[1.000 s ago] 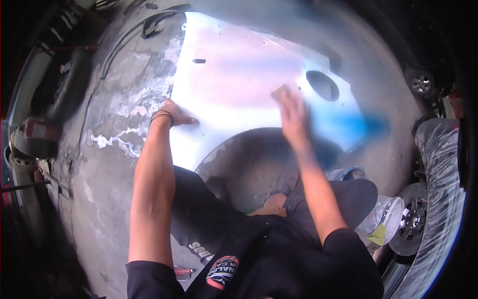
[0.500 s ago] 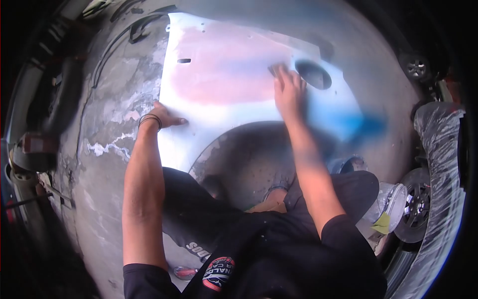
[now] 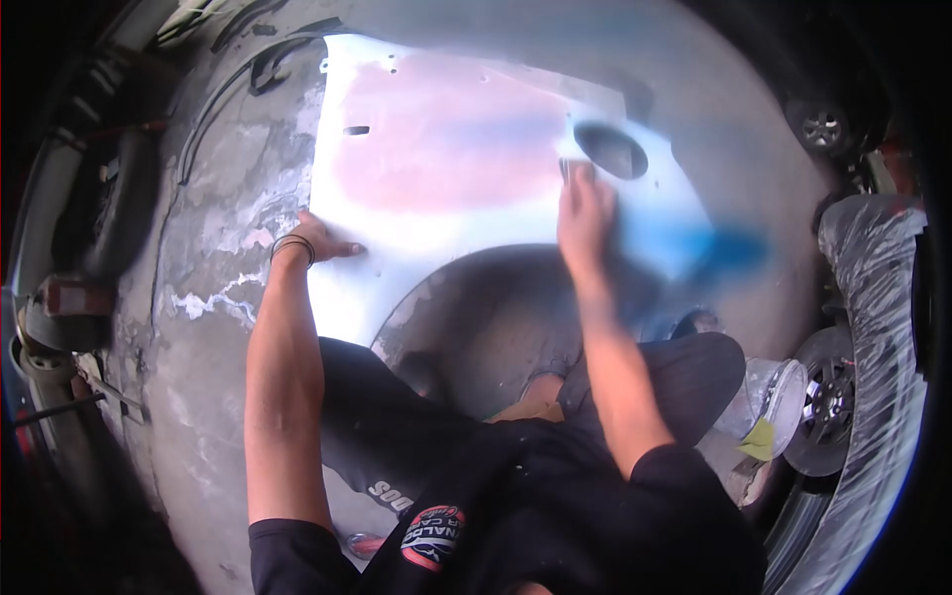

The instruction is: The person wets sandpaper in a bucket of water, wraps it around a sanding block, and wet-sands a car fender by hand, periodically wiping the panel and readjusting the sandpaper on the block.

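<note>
A white car fender [image 3: 416,233] with a large pinkish sanded patch and a blue area at its right end lies in front of my legs. My left hand [image 3: 319,241] grips its left edge, thumb resting on the top surface and the other fingers at the rim. Near the oval opening, my right hand [image 3: 587,213] presses on the fender, its fingers closed over a small thin piece of sandpaper [image 3: 573,171]. Motion blurs this hand, and most of the sheet is hidden beneath the fingers.
A clear plastic tub [image 3: 778,397] with a yellow-green scrap stands at my right, beside a wheel [image 3: 825,397] and a plastic-covered panel [image 3: 878,297]. Dark car parts [image 3: 124,198] line the left side. A red-and-clear object [image 3: 365,544] lies by my leg on the stained concrete floor.
My right hand has moved slightly toward me and to the right across the fender, with the sandpaper under it. My left hand keeps its place on the edge. The view has shifted slightly.
</note>
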Demonstrator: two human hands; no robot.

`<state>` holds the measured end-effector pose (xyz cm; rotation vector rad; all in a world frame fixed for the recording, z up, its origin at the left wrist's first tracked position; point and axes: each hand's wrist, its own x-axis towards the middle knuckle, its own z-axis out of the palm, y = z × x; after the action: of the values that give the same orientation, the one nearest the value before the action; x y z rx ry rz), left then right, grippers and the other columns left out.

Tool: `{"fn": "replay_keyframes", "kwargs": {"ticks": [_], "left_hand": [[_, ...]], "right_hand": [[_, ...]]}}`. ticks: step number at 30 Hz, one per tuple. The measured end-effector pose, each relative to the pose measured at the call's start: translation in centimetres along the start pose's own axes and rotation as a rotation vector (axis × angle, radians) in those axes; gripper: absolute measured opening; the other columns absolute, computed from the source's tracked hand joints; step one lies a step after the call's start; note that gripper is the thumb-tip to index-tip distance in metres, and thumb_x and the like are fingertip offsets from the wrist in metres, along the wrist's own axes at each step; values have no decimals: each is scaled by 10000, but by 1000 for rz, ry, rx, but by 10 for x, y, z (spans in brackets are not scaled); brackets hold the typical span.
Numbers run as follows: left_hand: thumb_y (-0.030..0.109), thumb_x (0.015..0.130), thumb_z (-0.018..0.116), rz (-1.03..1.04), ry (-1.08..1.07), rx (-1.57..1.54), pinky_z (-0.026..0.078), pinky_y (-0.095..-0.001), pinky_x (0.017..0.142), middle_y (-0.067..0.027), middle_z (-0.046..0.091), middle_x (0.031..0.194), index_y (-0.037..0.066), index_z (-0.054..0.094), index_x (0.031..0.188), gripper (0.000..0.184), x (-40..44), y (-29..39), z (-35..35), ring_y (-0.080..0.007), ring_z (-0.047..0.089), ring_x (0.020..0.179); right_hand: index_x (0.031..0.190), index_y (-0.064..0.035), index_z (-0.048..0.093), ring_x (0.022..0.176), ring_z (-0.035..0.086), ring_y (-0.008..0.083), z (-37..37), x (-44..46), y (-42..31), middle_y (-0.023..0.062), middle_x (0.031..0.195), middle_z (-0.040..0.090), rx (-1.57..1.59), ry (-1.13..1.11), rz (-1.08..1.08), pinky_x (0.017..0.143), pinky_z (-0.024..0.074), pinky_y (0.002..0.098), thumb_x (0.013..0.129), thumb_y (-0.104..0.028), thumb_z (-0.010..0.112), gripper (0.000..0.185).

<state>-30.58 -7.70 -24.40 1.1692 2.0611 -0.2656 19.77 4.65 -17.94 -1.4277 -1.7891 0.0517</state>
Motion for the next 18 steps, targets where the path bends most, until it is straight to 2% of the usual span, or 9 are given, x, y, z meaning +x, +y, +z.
{"fn": "replay_keyframes", "kwargs": {"ticks": [1, 3, 7, 9, 10, 11, 15, 17, 18], "left_hand": [[636, 694, 1010, 4, 12, 24, 350, -395, 1317, -398, 455, 1634, -225, -150, 1625, 1719, -2, 4, -2, -421, 477, 1559], [636, 692, 1011, 7, 17, 9, 368, -393, 1305, -397, 486, 1607, -232, -117, 1623, 1701, -16, 13, -14, -421, 500, 1541], [632, 701, 1008, 38, -44, -80, 434, -387, 1257, -383, 577, 1530, -254, -23, 1612, 1636, -52, 21, -24, -420, 576, 1476], [632, 723, 996, -59, -47, -110, 394, -394, 1285, -384, 552, 1556, -255, -30, 1612, 1622, -91, 50, -46, -416, 561, 1488], [625, 731, 993, 30, -19, -41, 366, -395, 1301, -383, 541, 1566, -255, -23, 1613, 1608, -55, 28, -27, -416, 550, 1496], [618, 739, 990, 117, 17, 31, 338, -396, 1318, -381, 531, 1576, -254, -16, 1614, 1594, -19, 6, -9, -416, 540, 1503], [592, 744, 995, 141, 24, 140, 323, -394, 1323, -380, 529, 1573, -261, 2, 1620, 1575, -50, 31, -25, -419, 535, 1506], [589, 741, 1001, -44, -105, -102, 351, -390, 1306, -382, 532, 1569, -269, 6, 1614, 1576, -88, 55, -50, -418, 544, 1500], [589, 741, 1001, -43, -105, -101, 351, -390, 1306, -382, 532, 1569, -269, 6, 1614, 1576, -69, 39, -33, -418, 544, 1500]], "right_hand": [[1399, -51, 746, 1179, 644, 407, -6, -12, -2, 229, 1260, 639, -30, 53, -127, 1050, 534, 488, 971, -108, 811, 436], [1397, -52, 747, 1168, 641, 401, -1, -13, 3, 228, 1250, 636, -29, 92, -154, 1043, 530, 481, 973, -129, 807, 435], [1414, -58, 746, 1161, 623, 401, -3, 12, -17, 216, 1235, 627, -72, -3, 15, 1030, 520, 471, 977, -174, 797, 455], [1411, -59, 749, 1184, 613, 403, 1, 13, -14, 222, 1251, 620, -50, 68, -77, 1044, 512, 474, 981, -175, 794, 448], [1402, -60, 755, 1215, 604, 409, -1, -1, -12, 232, 1271, 618, -42, 20, 11, 1062, 505, 474, 983, -177, 791, 436], [1397, -56, 756, 1216, 599, 413, -8, -14, -16, 230, 1263, 619, -92, 23, -31, 1063, 503, 480, 985, -168, 789, 429], [1402, -57, 752, 1208, 602, 423, -1, 5, -11, 240, 1269, 616, -83, 35, -69, 1066, 499, 498, 984, -162, 789, 432], [1405, -58, 750, 1209, 602, 426, 1, 6, -7, 245, 1277, 614, -70, 27, -63, 1070, 497, 503, 984, -157, 789, 434], [1408, -58, 747, 1213, 602, 428, 2, 3, -7, 249, 1284, 612, -30, 30, -47, 1072, 496, 501, 983, -152, 789, 438]]}}
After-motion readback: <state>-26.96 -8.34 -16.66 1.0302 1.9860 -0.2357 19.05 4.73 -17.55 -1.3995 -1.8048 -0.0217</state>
